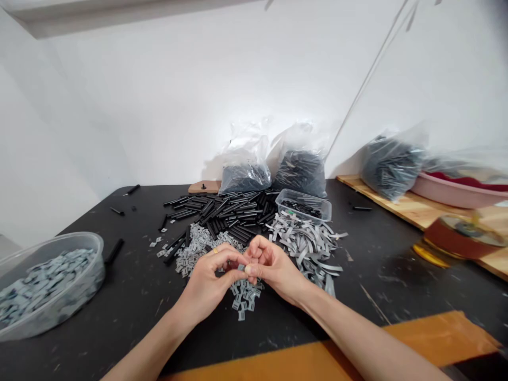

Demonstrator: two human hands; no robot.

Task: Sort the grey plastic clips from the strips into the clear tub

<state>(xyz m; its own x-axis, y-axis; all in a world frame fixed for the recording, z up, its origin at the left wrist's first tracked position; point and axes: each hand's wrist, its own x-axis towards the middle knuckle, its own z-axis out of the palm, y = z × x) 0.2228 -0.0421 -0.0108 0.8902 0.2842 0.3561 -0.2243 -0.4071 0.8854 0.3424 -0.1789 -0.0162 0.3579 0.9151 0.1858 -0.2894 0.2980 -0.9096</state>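
Observation:
My left hand (210,280) and my right hand (270,267) meet above the black table (130,296), fingertips pinched together on a small grey plastic clip (241,268). A ring sits on a left finger. Under the hands lies a scatter of small grey clips (244,299). Behind them is a heap of black tubes (226,211), and to the right a pile of grey strips (305,243).
A clear tub of grey clips (43,286) stands at the left edge. A clear tray (304,205) and two plastic bags of black parts (273,172) sit at the back. A wooden board (420,211) with another bag, a pink basin and a tape roll (460,238) lies at the right.

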